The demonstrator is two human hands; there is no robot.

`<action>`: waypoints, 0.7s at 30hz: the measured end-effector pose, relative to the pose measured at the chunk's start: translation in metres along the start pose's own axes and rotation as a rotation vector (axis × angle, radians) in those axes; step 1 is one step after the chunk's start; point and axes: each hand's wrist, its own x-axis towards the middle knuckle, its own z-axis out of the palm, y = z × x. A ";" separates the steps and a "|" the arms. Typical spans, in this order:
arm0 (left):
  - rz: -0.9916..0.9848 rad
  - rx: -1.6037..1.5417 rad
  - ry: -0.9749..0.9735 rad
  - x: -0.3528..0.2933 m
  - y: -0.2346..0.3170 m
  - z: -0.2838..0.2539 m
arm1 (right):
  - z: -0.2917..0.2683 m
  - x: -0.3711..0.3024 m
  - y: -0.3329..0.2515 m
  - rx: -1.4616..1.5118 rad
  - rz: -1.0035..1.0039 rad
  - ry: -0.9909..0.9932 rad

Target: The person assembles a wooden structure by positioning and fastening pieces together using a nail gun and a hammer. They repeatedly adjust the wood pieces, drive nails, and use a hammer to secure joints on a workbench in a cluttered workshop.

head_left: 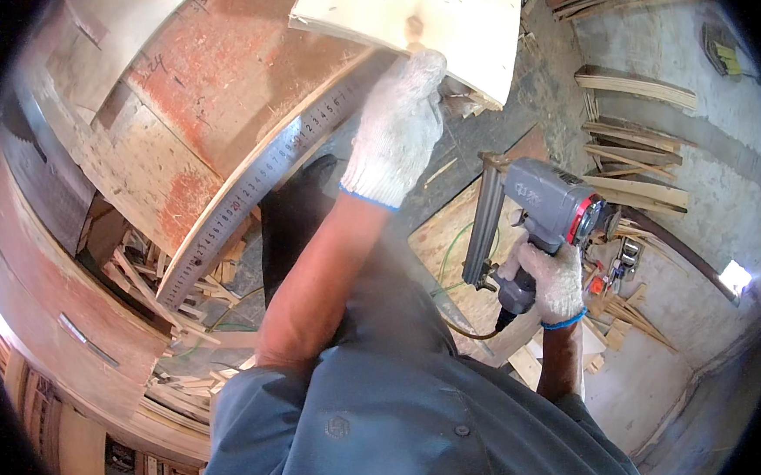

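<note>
My left hand (398, 130), in a white knit glove with a blue cuff, is closed on the near edge of a pale wooden panel (450, 28) at the top of the head view. Its fingertips are partly hidden there. The panel has a dark knot and a slot cut in it. In my right hand (553, 279), gloved the same way, is a grey pneumatic nail gun (545, 197) with a red ring, gripped by its handle. The gun's long magazine points down and left, apart from the panel, and a hose runs from the handle's base.
At left stands a worn reddish wooden workbench (188, 84) with a steel ruler (259, 180) along its edge. Wood strips (637, 82) lean by the grey wall at right. Scrap offcuts (633, 313) lie on the floor, and a wooden board (459, 233) lies below the gun.
</note>
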 end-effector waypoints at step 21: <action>0.085 0.006 -0.066 0.016 0.001 -0.001 | 0.000 0.005 0.022 -0.095 -0.092 0.025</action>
